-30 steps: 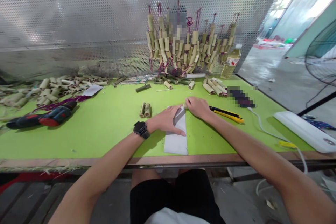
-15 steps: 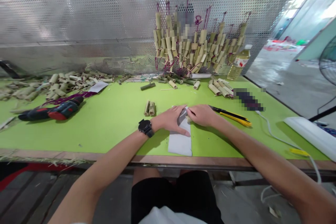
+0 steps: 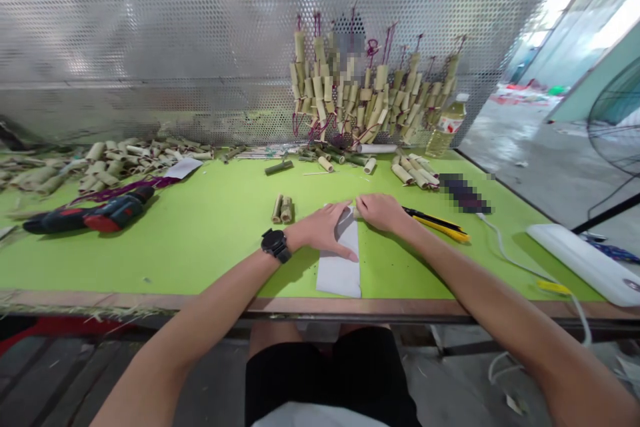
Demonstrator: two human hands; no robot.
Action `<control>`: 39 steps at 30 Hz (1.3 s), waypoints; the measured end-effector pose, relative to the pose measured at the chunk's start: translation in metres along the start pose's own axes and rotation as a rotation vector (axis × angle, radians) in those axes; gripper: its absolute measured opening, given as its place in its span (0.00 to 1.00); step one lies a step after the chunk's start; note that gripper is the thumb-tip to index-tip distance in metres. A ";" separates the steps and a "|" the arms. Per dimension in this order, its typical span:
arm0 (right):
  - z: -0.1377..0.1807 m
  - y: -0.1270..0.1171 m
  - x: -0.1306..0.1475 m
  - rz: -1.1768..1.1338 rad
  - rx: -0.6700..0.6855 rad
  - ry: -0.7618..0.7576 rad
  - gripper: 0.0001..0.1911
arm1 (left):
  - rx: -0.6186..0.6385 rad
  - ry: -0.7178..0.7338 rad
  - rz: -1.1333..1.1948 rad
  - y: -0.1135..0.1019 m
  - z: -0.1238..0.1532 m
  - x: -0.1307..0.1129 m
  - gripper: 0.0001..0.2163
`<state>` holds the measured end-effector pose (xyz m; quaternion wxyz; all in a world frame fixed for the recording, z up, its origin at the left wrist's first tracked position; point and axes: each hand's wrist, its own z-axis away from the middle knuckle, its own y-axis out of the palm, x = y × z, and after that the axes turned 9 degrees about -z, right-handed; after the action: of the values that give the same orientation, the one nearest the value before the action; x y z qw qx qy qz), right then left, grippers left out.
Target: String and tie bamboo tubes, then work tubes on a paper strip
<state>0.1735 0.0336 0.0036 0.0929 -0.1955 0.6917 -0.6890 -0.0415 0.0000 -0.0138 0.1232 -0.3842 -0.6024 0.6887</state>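
Observation:
A white sheet (image 3: pixel 337 277), like stiff paper, lies flat on the green tabletop in front of me. My left hand (image 3: pixel 325 230), with a black watch (image 3: pixel 275 244) on its wrist, rests over the sheet with thumb and fingers apart. Just right of it, my right hand (image 3: pixel 379 211) is closed around a short bamboo piece (image 3: pixel 357 213); only its pale end shows at the sheet's upper right edge. Two short bamboo tubes (image 3: pixel 286 210) stand together left of my left hand. A yellow and black cutter knife (image 3: pixel 440 225) lies beyond my right hand.
Red and black power drill (image 3: pixel 113 213) and a heap of bamboo pieces (image 3: pixel 120 163) lie at left. Strung bamboo tubes (image 3: pixel 370 97) hang on the perforated metal panel (image 3: pixel 175 47). An oil bottle (image 3: pixel 447 127), a blurred-out dark object (image 3: pixel 465 193) with a white cable, and a white bar (image 3: pixel 583 263) are at right.
My right hand has turned slightly, its fingers now curled down by the sheet's edge. The left hand stays over the sheet. The whole view has shifted a little.

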 end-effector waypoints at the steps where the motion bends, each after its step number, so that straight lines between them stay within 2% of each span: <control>1: 0.003 -0.001 0.002 0.005 0.030 -0.030 0.30 | -0.003 0.001 0.002 0.000 0.000 0.001 0.69; 10: 0.027 -0.006 0.021 0.069 0.125 -0.222 0.29 | 0.002 -0.046 -0.014 -0.004 -0.002 0.013 0.68; 14: 0.025 -0.001 0.027 0.060 0.070 -0.176 0.30 | -0.025 -0.046 -0.023 -0.005 -0.001 0.016 0.67; 18: 0.010 0.007 0.018 0.039 -0.017 -0.090 0.33 | -0.008 -0.059 -0.018 -0.006 0.000 0.015 0.67; 21: 0.000 0.008 0.008 0.043 -0.068 -0.014 0.31 | 0.025 -0.081 -0.017 -0.006 0.001 0.010 0.69; 26: -0.004 0.007 -0.001 0.059 -0.126 0.056 0.29 | 0.027 -0.023 -0.011 0.000 0.000 0.000 0.69; 31: -0.005 0.010 -0.002 0.075 -0.080 0.021 0.27 | 0.022 -0.022 -0.007 0.002 0.000 -0.004 0.70; 39: 0.001 0.004 -0.001 0.020 0.018 -0.052 0.31 | 0.010 -0.021 -0.001 0.000 -0.002 0.002 0.71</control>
<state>0.1740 0.0334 -0.0004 0.1194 -0.2056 0.6846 -0.6890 -0.0415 0.0026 -0.0149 0.1190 -0.3759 -0.6003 0.6958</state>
